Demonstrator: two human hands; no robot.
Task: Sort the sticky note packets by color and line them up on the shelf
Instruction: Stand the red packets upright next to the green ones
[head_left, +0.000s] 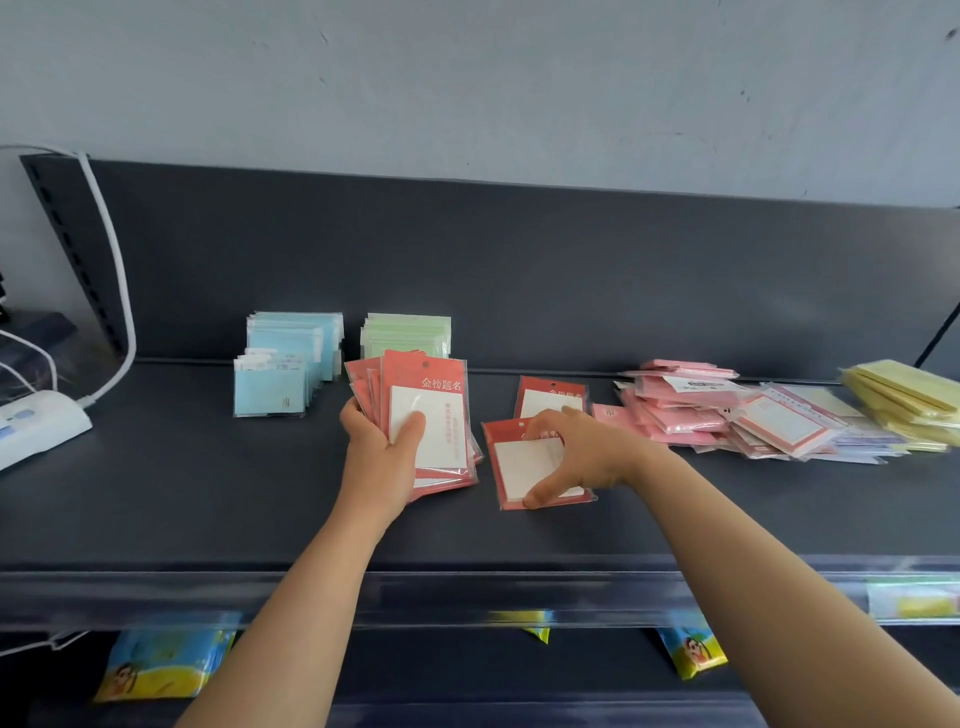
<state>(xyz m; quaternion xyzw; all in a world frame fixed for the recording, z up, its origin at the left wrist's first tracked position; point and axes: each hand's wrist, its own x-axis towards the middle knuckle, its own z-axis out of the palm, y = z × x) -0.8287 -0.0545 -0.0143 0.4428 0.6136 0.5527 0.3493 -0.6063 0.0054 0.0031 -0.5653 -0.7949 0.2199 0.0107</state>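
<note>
My left hand (382, 457) grips a fanned stack of red sticky note packets (441, 410) above the dark shelf (208, 493). My right hand (576, 457) pinches a single red packet (514, 462) lying flat on the shelf, thumb at its near edge. Another red packet (550, 397) lies just behind it. Blue packets (283, 364) stand in rows at the back left, green packets (408, 332) beside them. A loose pile of pink packets (685, 405) and yellow packets (904, 400) lies at the right.
A white device (36, 423) with a white cable (117, 291) sits at the shelf's left end. The shelf's back panel (519, 270) rises behind the packets. Yellow-blue packages (161, 665) hang on the level below.
</note>
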